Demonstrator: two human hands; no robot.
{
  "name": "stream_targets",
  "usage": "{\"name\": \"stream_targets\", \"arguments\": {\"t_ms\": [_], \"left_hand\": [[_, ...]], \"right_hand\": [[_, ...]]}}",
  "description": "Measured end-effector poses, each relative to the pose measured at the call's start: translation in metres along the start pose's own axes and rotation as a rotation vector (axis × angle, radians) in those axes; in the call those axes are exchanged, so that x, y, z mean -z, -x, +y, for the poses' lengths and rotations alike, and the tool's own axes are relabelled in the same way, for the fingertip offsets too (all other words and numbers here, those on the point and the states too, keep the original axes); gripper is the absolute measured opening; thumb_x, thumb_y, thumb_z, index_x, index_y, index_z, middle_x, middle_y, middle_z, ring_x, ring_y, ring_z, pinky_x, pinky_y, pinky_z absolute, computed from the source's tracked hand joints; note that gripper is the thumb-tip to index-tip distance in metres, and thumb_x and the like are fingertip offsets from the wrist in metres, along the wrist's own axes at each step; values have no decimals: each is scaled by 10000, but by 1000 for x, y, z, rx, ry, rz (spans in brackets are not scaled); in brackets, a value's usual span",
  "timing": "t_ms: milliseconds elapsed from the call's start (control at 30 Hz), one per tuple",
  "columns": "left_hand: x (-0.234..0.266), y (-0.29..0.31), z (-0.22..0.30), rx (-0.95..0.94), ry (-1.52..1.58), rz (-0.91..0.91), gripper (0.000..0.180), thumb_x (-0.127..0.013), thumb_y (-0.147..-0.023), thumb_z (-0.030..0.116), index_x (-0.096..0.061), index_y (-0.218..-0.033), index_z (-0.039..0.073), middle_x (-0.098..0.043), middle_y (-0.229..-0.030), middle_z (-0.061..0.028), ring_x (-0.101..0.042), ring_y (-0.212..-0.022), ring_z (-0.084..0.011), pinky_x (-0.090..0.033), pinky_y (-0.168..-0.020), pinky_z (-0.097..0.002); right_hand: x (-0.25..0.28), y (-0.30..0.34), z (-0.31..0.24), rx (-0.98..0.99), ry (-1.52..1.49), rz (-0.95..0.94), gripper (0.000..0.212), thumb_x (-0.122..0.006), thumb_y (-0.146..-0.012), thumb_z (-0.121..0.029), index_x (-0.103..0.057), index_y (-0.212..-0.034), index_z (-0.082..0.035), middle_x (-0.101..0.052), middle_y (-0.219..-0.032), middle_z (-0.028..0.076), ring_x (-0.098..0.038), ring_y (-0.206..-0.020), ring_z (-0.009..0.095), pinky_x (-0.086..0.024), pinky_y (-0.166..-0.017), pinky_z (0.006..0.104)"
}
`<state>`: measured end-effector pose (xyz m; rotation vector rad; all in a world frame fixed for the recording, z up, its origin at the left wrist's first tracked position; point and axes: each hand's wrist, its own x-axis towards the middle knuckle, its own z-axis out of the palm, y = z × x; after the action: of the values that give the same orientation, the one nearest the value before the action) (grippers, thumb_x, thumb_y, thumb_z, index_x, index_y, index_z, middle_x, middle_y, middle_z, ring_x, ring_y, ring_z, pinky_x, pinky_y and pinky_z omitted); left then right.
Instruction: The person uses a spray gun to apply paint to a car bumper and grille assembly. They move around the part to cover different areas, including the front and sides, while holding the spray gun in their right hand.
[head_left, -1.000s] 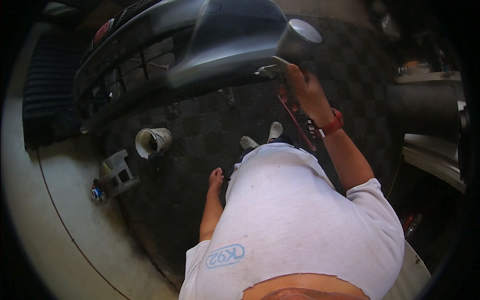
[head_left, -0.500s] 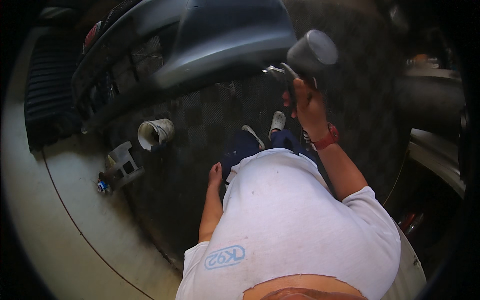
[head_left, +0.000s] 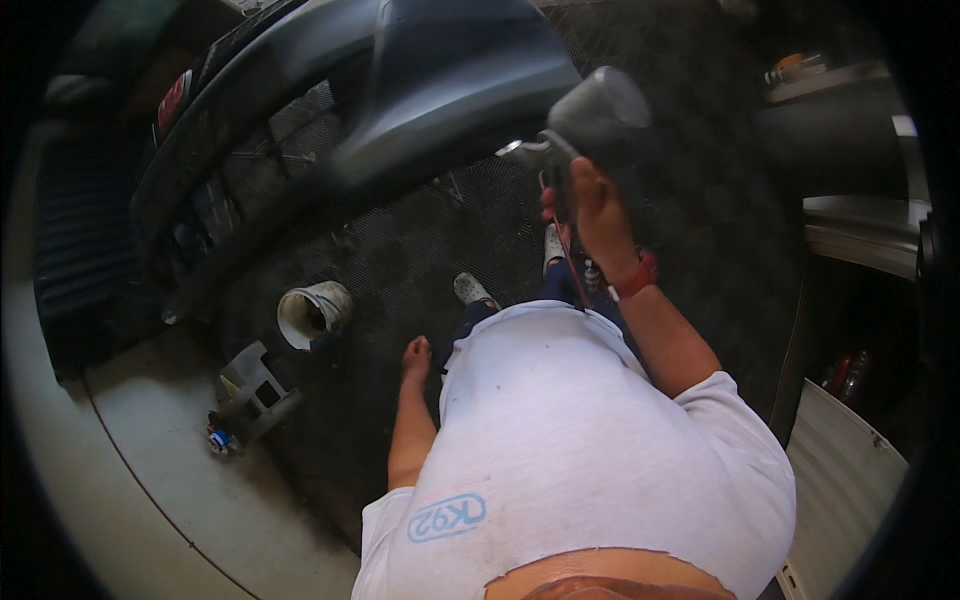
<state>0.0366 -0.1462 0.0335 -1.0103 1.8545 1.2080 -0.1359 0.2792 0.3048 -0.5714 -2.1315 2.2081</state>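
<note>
My right hand [head_left: 603,218] is wrapped round the handle of a spray gun [head_left: 562,146] with a grey cup [head_left: 607,103] on top. The gun's silver front end points left at a glossy dark grey car bumper [head_left: 455,105], apart from its right end. A thin reddish hose [head_left: 571,262] runs down from the handle. My left hand [head_left: 417,356] hangs low beside my thigh, fingers curled in, with nothing seen in it. Motion blurs the gun and cup a little.
A dirty white bucket [head_left: 327,307] lies tipped on the dark floor at left. Near it is a grey plastic stool [head_left: 262,388] on its side. A dark ribbed panel [head_left: 85,240] stands at far left. Pale panels [head_left: 850,465] stand at right.
My right hand has carried the spray gun left along the bumper's end. My left foot has shifted, and the view has turned slightly. The hose now shows below the handle.
</note>
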Motion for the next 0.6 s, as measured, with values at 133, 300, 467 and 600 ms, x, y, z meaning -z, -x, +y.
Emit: {"name": "stream_targets", "arguments": {"t_ms": [133,300,467,600], "left_hand": [[45,-8,7,-24,54,81,396,-579,-1045,360,-617,-1323,81,-671,-1097,-25,-629,-958,-131,-520,-855,-317],[94,-37,-30,-6,-94,-8,411,-590,-1037,381,-620,-1307,71,-663,-1099,-30,-632,-967,-137,-528,-848,-316],[113,-50,-68,2,-44,-42,393,-600,-1031,376,-649,-1271,69,-680,-1033,-28,-643,-921,-142,-527,-827,-310],[111,-81,-101,-20,84,-103,394,-600,-1030,367,-650,-1279,66,-684,-1036,-41,-640,-929,-144,-521,-824,-313]], "right_hand": [[9,-4,31,86,71,244,486,-446,-1075,-476,-627,-1176,-37,-711,-844,79,-690,-658,118,-504,-425,225],[-23,8,32,120,91,385,474,-448,-1080,-454,-633,-1152,-24,-708,-823,78,-687,-641,121,-503,-425,227],[-72,46,9,86,215,270,470,-473,-1070,-460,-640,-1170,-32,-707,-821,69,-688,-671,106,-501,-456,222],[-112,65,-7,104,150,181,461,-488,-1062,-462,-655,-1174,-47,-707,-808,52,-689,-684,115,-519,-511,241]]}}
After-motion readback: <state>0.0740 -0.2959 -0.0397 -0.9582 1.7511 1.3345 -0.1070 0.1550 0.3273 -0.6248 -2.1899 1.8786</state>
